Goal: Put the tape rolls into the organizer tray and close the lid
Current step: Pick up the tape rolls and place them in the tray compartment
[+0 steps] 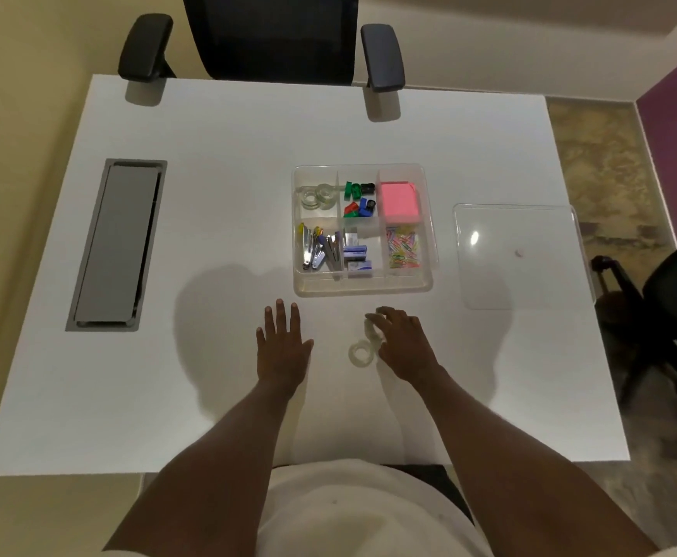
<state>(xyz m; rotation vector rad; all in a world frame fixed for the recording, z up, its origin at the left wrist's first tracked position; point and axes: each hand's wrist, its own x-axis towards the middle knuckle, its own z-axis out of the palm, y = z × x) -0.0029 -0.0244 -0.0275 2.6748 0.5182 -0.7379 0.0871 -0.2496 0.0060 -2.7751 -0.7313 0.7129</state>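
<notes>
A clear organizer tray with six compartments sits in the middle of the white table. Its far-left compartment holds two clear tape rolls. In front of the tray, one clear tape roll lies flat on the table. A second clear roll stands under the fingers of my right hand, which curls around it. My left hand rests flat on the table, fingers spread, holding nothing. The clear lid lies on the table to the right of the tray.
The other compartments hold coloured sharpeners, a pink note pad, staplers, staple boxes and paper clips. A grey cable hatch is set into the table at left. A black office chair stands across the table, another chair at right.
</notes>
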